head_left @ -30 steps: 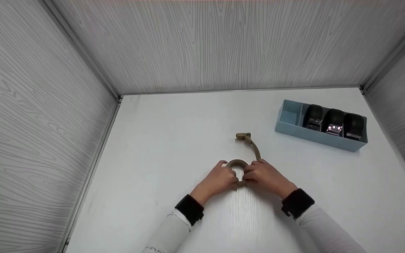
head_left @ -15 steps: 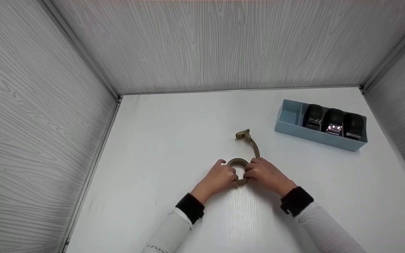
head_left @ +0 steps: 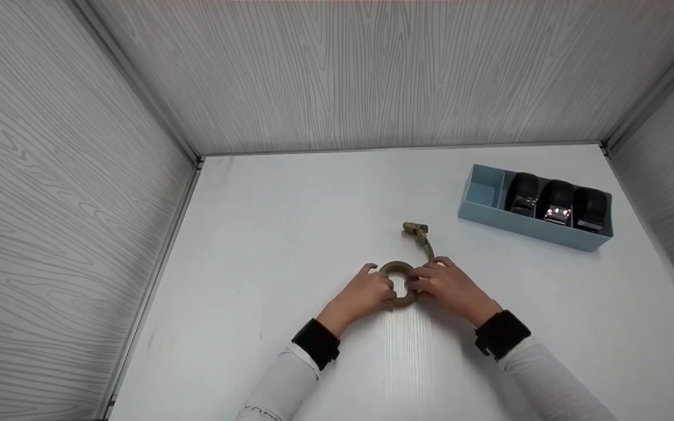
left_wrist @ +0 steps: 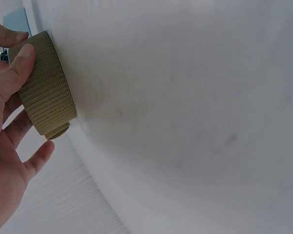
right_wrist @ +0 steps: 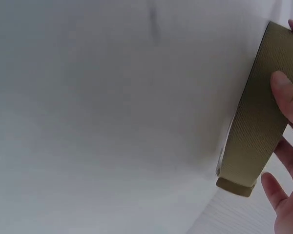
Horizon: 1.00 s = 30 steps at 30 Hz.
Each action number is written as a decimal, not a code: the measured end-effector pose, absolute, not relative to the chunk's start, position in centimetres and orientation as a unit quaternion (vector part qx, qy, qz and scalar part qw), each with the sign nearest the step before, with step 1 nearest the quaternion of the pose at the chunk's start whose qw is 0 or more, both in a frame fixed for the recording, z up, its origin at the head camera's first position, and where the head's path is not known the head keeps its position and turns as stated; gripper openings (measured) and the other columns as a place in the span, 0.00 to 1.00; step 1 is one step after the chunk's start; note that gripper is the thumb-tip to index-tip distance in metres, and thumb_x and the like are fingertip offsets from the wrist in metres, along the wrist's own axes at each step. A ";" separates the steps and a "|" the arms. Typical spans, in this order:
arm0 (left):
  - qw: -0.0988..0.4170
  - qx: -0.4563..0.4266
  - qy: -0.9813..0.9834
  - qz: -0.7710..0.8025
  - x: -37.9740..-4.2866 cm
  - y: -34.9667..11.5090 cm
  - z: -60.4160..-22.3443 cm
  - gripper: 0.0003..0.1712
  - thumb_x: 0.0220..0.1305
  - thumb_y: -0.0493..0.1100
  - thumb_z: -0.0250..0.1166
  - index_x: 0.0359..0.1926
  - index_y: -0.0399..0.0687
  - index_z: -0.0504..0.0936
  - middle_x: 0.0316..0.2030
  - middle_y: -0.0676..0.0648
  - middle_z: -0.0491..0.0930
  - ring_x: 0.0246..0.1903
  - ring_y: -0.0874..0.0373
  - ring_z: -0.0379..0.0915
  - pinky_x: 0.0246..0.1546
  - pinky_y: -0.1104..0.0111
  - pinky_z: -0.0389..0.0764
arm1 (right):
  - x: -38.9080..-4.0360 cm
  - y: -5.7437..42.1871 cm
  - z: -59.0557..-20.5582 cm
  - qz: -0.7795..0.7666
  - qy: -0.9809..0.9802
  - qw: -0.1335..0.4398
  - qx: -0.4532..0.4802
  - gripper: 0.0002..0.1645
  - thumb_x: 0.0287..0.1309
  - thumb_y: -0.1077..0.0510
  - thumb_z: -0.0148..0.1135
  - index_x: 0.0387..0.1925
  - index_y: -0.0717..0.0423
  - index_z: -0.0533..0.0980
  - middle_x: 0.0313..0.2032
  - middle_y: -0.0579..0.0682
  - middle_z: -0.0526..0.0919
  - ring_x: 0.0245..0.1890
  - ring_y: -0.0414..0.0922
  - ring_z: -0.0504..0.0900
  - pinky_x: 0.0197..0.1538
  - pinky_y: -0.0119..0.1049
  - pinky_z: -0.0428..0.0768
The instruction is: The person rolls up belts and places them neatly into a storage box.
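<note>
A tan webbing belt (head_left: pixel 396 266) stands on edge in a round coil on the white table. Its free end runs away from the coil past the right hand to a tan buckle (head_left: pixel 415 228). My left hand (head_left: pixel 365 297) holds the coil's left side, with fingers inside the ring. On the opposite side my right hand (head_left: pixel 453 292) holds the coil and the strap leading off it. Ribbed webbing (left_wrist: pixel 48 90) shows under the thumb in the left wrist view. In the right wrist view another thumb presses the flat strap (right_wrist: pixel 256 122).
A light blue divided box (head_left: pixel 533 229) stands at the back right. Three of its compartments hold rolled black belts (head_left: pixel 554 199) with shiny buckles; the leftmost compartment (head_left: pixel 482 190) shows its bare floor. Grey wood-grain panels (head_left: pixel 337 76) enclose the table at the back and sides.
The tan buckle has turned and shifted slightly to the right. My right hand has moved a little to the right along the coil, while the left hand stays nearly in place.
</note>
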<state>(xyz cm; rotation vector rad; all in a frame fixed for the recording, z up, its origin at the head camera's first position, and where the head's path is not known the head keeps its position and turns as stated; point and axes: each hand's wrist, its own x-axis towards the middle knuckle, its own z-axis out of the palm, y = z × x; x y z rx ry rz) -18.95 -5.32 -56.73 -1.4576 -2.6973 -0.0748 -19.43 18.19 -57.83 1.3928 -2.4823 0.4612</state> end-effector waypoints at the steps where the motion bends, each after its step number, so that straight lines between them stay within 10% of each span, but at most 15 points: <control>1: 0.037 -0.475 -0.879 -0.021 -19.1 -5.4 -56.7 0.04 0.55 0.52 0.70 0.30 0.61 0.88 0.32 0.60 0.83 0.42 0.60 0.77 0.58 0.51 0.69 | -19.5 18.2 -57.8 0.158 -0.853 0.129 0.480 0.12 0.46 0.62 0.72 0.36 0.49 0.86 0.41 0.47 0.83 0.43 0.48 0.80 0.50 0.48 0.73; 30: 0.024 -0.456 -0.890 0.008 -18.5 -4.7 -56.1 0.05 0.62 0.44 0.66 0.31 0.58 0.87 0.33 0.57 0.81 0.42 0.60 0.78 0.57 0.53 0.71 | -19.3 17.5 -57.4 0.143 -0.846 0.136 0.496 0.07 0.43 0.63 0.74 0.25 0.47 0.84 0.26 0.44 0.77 0.28 0.46 0.73 0.38 0.43 0.71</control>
